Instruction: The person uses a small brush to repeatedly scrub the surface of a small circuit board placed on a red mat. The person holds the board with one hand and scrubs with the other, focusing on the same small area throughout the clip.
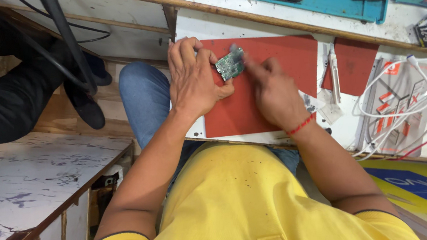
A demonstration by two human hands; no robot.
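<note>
Left hand (196, 77) has a closed grip on a small green circuit board (230, 64), pinching its near edge over the red mat (262, 86) on the surface. Right hand (273, 90) sits just right of the grip, blurred fingertips (246, 62) at the board's edge; can't tell if it grips anything. White cable (399, 102) lies well right.

White workbench (246, 25); scuffed white table (31, 179); perhaps wooden floor (62, 116).

Bright even light, motion-blurred right hand (273, 90)
</note>
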